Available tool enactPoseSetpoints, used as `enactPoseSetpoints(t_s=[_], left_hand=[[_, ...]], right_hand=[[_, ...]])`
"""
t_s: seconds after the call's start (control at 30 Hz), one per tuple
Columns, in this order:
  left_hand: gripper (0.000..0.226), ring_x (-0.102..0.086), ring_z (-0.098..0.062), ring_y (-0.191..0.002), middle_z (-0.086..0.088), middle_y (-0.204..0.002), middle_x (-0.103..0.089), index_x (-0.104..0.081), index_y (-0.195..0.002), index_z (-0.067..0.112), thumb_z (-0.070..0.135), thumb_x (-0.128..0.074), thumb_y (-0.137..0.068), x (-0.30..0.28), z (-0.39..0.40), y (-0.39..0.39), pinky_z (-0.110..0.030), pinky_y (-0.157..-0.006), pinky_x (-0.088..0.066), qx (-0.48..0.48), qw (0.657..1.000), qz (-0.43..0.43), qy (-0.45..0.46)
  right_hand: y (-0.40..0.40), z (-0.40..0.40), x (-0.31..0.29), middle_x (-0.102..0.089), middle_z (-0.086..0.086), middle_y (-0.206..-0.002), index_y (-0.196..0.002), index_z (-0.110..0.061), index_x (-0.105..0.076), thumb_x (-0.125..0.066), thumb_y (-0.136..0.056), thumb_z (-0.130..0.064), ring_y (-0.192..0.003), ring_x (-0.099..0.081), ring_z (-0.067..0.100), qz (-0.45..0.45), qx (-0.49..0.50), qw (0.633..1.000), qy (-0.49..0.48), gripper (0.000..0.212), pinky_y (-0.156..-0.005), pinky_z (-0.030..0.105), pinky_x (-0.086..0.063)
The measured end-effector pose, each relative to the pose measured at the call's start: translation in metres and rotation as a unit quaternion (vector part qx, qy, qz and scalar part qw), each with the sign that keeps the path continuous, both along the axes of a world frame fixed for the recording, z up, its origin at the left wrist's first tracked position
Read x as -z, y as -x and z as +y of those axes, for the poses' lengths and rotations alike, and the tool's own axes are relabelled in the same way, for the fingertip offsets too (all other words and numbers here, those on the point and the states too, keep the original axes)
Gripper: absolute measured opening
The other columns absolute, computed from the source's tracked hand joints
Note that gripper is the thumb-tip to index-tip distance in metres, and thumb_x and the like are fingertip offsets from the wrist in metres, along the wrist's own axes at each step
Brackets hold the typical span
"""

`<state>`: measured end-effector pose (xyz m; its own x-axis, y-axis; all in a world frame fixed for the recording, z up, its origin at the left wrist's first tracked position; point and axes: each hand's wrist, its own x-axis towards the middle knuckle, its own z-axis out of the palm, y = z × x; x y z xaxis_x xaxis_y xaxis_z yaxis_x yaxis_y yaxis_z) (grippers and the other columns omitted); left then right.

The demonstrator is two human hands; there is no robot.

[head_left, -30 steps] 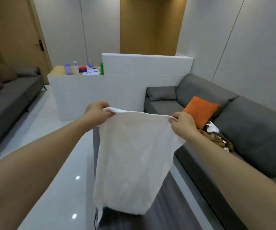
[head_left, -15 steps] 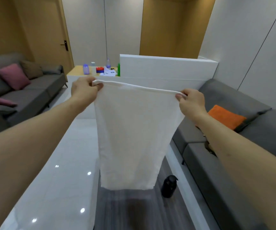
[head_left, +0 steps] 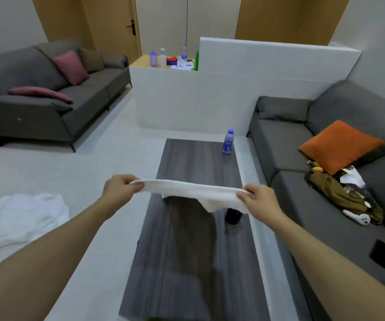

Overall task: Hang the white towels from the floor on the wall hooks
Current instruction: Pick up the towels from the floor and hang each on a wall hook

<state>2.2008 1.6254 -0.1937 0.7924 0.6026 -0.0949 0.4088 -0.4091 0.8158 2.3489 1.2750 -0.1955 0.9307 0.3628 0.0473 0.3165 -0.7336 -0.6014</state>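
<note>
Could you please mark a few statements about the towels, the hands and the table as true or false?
1. Both hands hold one white towel by its top edge, the left hand at one end and the right hand at the other. True.
2. A second white towel lies on the floor. True.
3. A blue-capped bottle lies on its side on the dark table. False: it stands upright near the table's far end.
4. The orange cushion sits on the left sofa. False: it is on the right sofa; the left one holds pink cushions.
5. Wall hooks show in this view. False: none are visible.
</note>
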Motion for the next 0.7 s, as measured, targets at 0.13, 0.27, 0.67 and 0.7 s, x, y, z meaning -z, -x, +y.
enactPoseSetpoints(t_s=[0.13,0.27,0.67,0.7], left_hand=[[0.008,-0.057,-0.019,-0.075,-0.005,-0.085,-0.069,-0.076,-0.082,0.019,0.022,-0.070,-0.086,0.071,-0.031,0.066,-0.027,-0.064,-0.044,0.032,0.984,0.166,0.049],[0.013,-0.061,-0.018,-0.079,-0.006,-0.088,-0.069,-0.075,-0.091,0.013,0.024,-0.068,-0.088,0.120,-0.056,0.099,-0.027,-0.066,-0.047,0.066,0.963,0.260,0.034],[0.020,-0.063,-0.021,-0.087,-0.004,-0.092,-0.070,-0.074,-0.091,0.014,0.028,-0.060,-0.090,0.184,-0.024,0.034,-0.029,-0.073,-0.049,0.089,0.936,0.340,-0.008],[0.021,-0.063,-0.022,-0.086,-0.005,-0.092,-0.070,-0.074,-0.092,0.015,0.028,-0.058,-0.090,0.187,-0.017,0.022,-0.028,-0.072,-0.047,0.080,0.938,0.336,-0.018]], right_hand=[[0.047,-0.033,0.074,-0.066,-0.002,-0.080,-0.084,-0.020,-0.070,-0.064,-0.091,-0.025,-0.077,-0.062,0.015,0.142,-0.055,0.985,0.085,0.011,-0.065,0.028,-0.048],[0.077,-0.052,0.124,-0.068,0.001,-0.080,-0.082,-0.012,-0.072,-0.061,-0.093,-0.021,-0.075,-0.062,0.015,0.207,-0.075,0.963,0.158,0.017,-0.061,0.023,-0.045],[0.025,-0.009,0.182,-0.064,-0.004,-0.071,-0.071,-0.020,-0.067,-0.062,-0.092,-0.023,-0.074,-0.064,0.017,0.272,-0.035,0.941,0.199,0.022,-0.060,0.025,-0.042],[0.013,0.003,0.182,-0.066,-0.002,-0.075,-0.077,-0.020,-0.070,-0.062,-0.092,-0.023,-0.079,-0.065,0.021,0.261,-0.025,0.946,0.190,0.017,-0.062,0.025,-0.042]])
